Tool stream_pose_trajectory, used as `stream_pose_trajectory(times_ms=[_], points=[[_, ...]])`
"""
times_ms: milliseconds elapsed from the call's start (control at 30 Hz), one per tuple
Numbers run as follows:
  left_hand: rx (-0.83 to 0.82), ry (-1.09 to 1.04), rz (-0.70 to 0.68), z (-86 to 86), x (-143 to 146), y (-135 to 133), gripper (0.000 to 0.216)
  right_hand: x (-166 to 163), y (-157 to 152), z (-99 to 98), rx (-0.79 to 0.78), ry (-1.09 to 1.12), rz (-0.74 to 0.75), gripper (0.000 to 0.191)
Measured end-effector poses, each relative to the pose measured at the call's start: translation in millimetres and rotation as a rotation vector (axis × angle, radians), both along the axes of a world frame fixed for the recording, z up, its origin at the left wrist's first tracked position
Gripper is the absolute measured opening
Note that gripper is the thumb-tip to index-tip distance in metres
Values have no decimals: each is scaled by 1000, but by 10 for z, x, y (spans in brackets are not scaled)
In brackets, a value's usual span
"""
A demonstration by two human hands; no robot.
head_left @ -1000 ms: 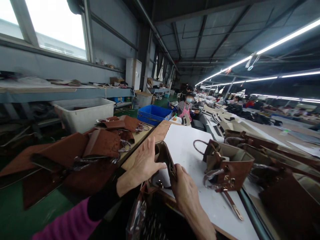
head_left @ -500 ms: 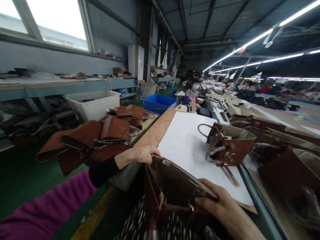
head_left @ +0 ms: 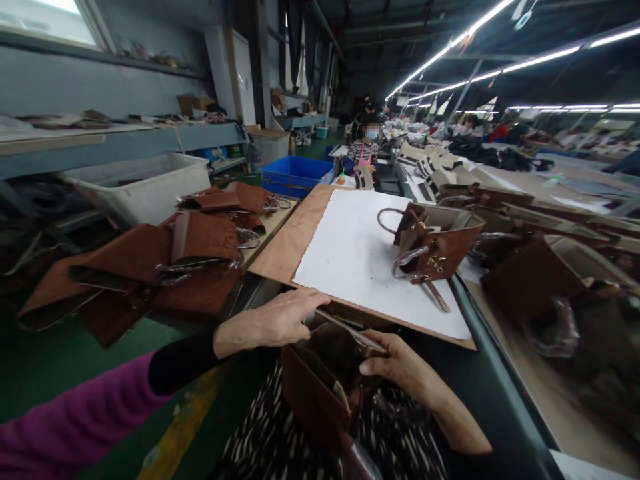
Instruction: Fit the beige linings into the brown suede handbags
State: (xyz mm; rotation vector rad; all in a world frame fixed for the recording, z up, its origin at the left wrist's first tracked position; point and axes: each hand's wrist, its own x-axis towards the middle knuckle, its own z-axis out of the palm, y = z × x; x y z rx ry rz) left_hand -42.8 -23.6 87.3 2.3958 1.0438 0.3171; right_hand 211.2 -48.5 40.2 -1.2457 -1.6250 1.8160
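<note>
Far left, at 9 o'clock: a pile of brown leather bag pieces (head_left: 150,260), flat and stacked, with clear-wrapped handles poking out. Behind the pile, at 10 o'clock: a big white plastic bin (head_left: 140,187). Further back, near 12 o'clock: a blue crate (head_left: 295,175).

Low and near the middle: the left hand (head_left: 273,321), at the end of a black cuff and a pink sleeve. Fingers (head_left: 313,301) stretched out almost flat and close together, lying over the top edge of an open brown handbag (head_left: 320,383). Thumb side hidden, so cannot tell if pinching or only pressing.

Brown handbag low in the lap, at 6 o'clock, mouth up and held open, just under the near edge of the board. Left fingertips on the far rim, bag body below and to the right of them.

Right hand (head_left: 400,363) at 5 o'clock, fingers curled shut on the bag's right rim, thumb on top, the rest tucked inside the opening. Bag squeezed between both hands.

Above the hands, at 12 o'clock: a white sheet (head_left: 350,260) on a brown board. At 1 o'clock on the sheet: a finished brown handbag (head_left: 435,243), upright, handles wrapped in clear film, a strap hanging down. Far right, at 3 o'clock: more brown bags (head_left: 540,273) in a row, blurry. Far back: a seated person in a pink apron (head_left: 364,153).
</note>
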Motion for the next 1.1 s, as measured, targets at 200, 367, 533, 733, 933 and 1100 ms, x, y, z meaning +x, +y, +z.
stream_pose_trajectory(times_ms=[200, 367, 533, 733, 933, 1100], points=[[68, -2, -43, -191, 288, -21, 13, 52, 31, -62, 16, -12, 11, 34], [-15, -94, 1, -452, 300, -56, 12, 197, 58, -168, -56, 9, -12, 36], [-94, -28, -63, -528, 272, 23, 10, 258, 95, -303, -111, 61, -38, 40], [-175, -94, -180, -604, 237, 154, 15, 301, 191, -416, -111, 149, -6, 46], [192, 130, -131, -463, 406, 67, 14, 209, 217, -385, -91, 147, -28, 43], [37, 91, -105, -336, 547, -57, 34, 97, 147, -307, 28, 66, -44, 41]])
